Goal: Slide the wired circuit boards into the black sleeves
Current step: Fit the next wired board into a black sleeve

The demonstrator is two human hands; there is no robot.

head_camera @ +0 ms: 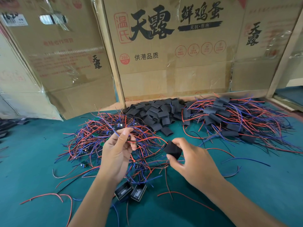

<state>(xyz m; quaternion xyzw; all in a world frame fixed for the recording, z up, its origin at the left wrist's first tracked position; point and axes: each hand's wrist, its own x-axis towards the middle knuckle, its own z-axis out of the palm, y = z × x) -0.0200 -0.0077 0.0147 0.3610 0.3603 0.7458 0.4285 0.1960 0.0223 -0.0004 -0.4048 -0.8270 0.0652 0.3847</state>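
Head view: nearest, two small black housings [130,191] lie side by side. Left hand [117,154] pinches one wired board [129,138]; right hand [191,161] grips one black sleeve [172,149]. Beyond, three heaps: wired boards [105,133], sleeves [155,113], sleeved boards [229,117].

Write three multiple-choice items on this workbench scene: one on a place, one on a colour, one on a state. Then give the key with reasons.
1. Where does the heap of loose flat black sleeves lie?
A. under the left forearm
B. at the back, against the cardboard boxes
C. inside a box

2. What colour is the table covering?
A. teal green
B. white
C. yellow

3. What does the right hand hold?
A. nothing
B. scissors
C. one black sleeve

Key: 1 B, the heap touches the foot of the boxes. 2 A, teal cloth shows around the red and blue wires. 3 C, thumb and fingers pinch the sleeve, while the left hand pinches a wire.
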